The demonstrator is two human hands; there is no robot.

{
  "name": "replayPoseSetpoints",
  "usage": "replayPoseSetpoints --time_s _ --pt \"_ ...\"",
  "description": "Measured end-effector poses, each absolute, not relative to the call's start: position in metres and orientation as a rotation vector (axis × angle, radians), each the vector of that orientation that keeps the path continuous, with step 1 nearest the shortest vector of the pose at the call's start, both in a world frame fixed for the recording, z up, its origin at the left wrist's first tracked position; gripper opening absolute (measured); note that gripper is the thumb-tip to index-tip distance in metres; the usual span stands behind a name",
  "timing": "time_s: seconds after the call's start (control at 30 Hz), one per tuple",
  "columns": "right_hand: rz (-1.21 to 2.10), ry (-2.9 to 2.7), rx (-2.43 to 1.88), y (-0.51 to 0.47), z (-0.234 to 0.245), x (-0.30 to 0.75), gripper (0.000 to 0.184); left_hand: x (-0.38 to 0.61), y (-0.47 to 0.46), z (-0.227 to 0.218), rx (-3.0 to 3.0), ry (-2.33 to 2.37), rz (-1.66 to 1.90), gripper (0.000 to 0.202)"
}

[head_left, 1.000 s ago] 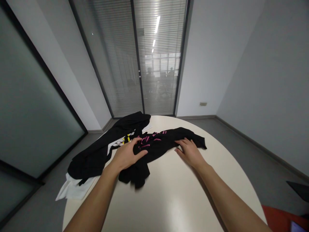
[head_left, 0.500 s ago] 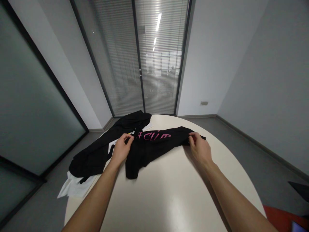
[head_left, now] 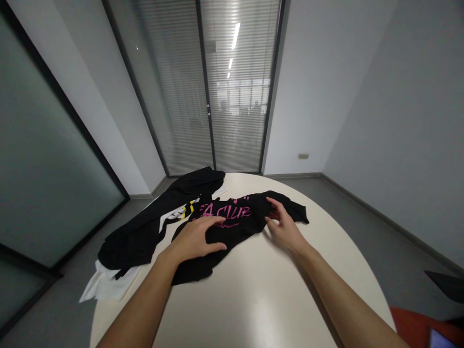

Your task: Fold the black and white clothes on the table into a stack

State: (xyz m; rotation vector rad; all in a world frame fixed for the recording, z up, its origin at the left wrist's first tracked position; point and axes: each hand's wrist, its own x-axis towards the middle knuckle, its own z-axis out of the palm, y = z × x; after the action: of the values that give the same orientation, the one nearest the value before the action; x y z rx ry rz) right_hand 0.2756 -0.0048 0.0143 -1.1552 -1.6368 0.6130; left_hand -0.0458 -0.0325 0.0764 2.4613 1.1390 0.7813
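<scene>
A black T-shirt (head_left: 235, 235) with pink lettering, part of which reads "CLUB", lies spread across the table in front of me. Over its left part is my left hand (head_left: 197, 238), open, with thumb and fingers apart. My right hand (head_left: 284, 227) is at the shirt's right part, fingers spread and open, the fingertips at the cloth. Whether either palm presses on the fabric, I cannot tell. One short sleeve reaches out past my right hand; the left lower part comes out from beneath my left hand.
Left of the shirt, a pile of black clothing (head_left: 141, 232) lies over white cloth (head_left: 108, 285) that hangs past the edge of the round white table (head_left: 250, 299). A red chair (head_left: 413, 326) stands at the lower right. Beyond the table is a glass partition with blinds (head_left: 239, 130).
Both hands have let go of the shirt's upper edge. It now lies flatter, with more lettering showing. My left hand has come nearer and right; my right hand has moved left.
</scene>
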Motion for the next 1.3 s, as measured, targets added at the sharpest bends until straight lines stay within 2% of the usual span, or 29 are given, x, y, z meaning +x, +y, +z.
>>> replayPoseSetpoints --time_s 0.03,0.1,0.17,0.23,0.4,0.5,0.57,0.6,0.67,0.73,0.9,0.93,1.03,1.07,1.13,1.23,1.3 --pt "0.628 -1.617 -1.136 -0.004 0.013 0.274 0.056 -0.043 -0.034 0.074 2.532 1.131 0.686 0.057" --pt "0.634 -1.558 -1.14 -0.002 0.014 0.273 0.048 -0.04 -0.032 0.069 2.619 1.128 0.599 0.042" --pt "0.613 -1.474 -1.176 0.001 0.016 0.276 0.044 -0.04 -0.028 0.064 2.659 1.152 0.585 0.024" --pt "0.582 -1.355 -1.19 0.004 0.02 0.281 0.044 -0.04 -0.024 0.062 2.676 1.23 0.636 0.016" --pt "0.517 -0.986 -1.181 0.007 0.029 0.294 0.041 -0.033 -0.025 0.062 2.562 1.448 0.85 0.022" --pt "0.7 -0.916 -1.095 0.006 0.035 0.296 0.037 -0.024 -0.028 0.06 2.424 1.51 0.874 0.023" --pt "0.851 -0.949 -0.982 0.003 0.039 0.293 0.043 -0.02 -0.029 0.056 2.359 1.514 0.896 0.025" --pt "0.897 -0.999 -0.937 0.001 0.04 0.292 0.052 -0.019 -0.029 0.054 2.351 1.5 0.919 0.027" --pt "0.917 -1.159 -0.91 -0.003 0.04 0.289 0.071 -0.018 -0.028 0.051 2.412 1.443 0.964 0.031" --pt "0.883 -1.383 -0.958 -0.007 0.036 0.286 0.075 -0.017 -0.029 0.05 2.548 1.367 0.978 0.028" --pt "0.63 -1.766 -1.098 -0.012 0.021 0.279 0.058 -0.013 -0.039 0.061 2.829 1.115 0.815 0.013" --pt "0.552 -1.788 -1.118 -0.012 0.019 0.278 0.055 -0.012 -0.041 0.062 2.848 1.048 0.73 0.019" --pt "0.379 -1.83 -1.199 -0.011 0.019 0.279 0.034 -0.009 -0.045 0.061 2.836 0.96 0.506 0.057" --pt "0.339 -1.836 -1.235 -0.011 0.02 0.279 0.026 -0.009 -0.046 0.059 2.828 0.977 0.47 0.061" --pt "0.258 -1.825 -1.331 -0.01 0.022 0.282 0.014 -0.007 -0.046 0.055 2.827 1.02 0.425 0.048" --pt "0.105 -1.804 -1.459 -0.01 0.023 0.284 0.014 -0.004 -0.045 0.053 2.856 1.037 0.394 0.016" --pt "-0.006 -1.835 -1.466 -0.01 0.024 0.283 0.015 -0.002 -0.044 0.053 2.851 1.038 0.435 0.01"
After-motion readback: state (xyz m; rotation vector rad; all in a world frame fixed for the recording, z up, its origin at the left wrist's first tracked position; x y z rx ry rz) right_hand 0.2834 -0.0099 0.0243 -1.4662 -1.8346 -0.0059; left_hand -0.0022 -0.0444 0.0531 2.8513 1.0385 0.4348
